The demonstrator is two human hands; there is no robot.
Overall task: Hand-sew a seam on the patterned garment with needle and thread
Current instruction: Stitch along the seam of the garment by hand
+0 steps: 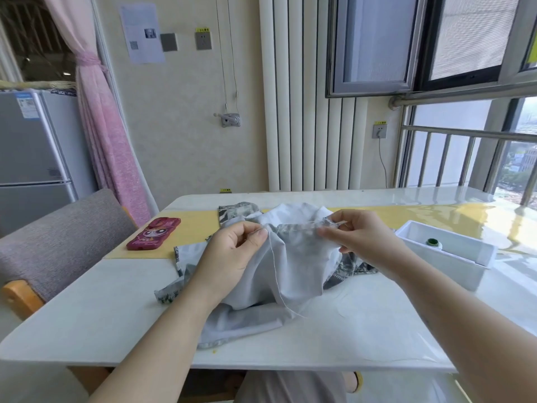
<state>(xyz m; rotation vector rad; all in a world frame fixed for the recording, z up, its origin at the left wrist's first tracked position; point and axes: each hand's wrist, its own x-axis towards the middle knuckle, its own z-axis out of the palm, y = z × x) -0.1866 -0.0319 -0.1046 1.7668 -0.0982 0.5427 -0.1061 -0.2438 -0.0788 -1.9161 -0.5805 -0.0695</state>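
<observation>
The garment (293,257), pale grey inside with a grey-and-white patterned outside, lies bunched in the middle of the white table (116,309). Both hands lift its folded seam edge. My left hand (232,254) pinches the left end of the seam between thumb and forefinger. My right hand (360,237) pinches the right end of that seam. A white thread (276,274) hangs down from the seam by my left thumb and trails onto the table. The needle is too small to make out.
A dark red phone (154,233) in a cartoon case lies on the yellow runner (197,228) at the left. A white rectangular tray (453,254) holding a green-topped spool (433,242) stands at the right. A grey chair (58,242) is beside the table's left edge.
</observation>
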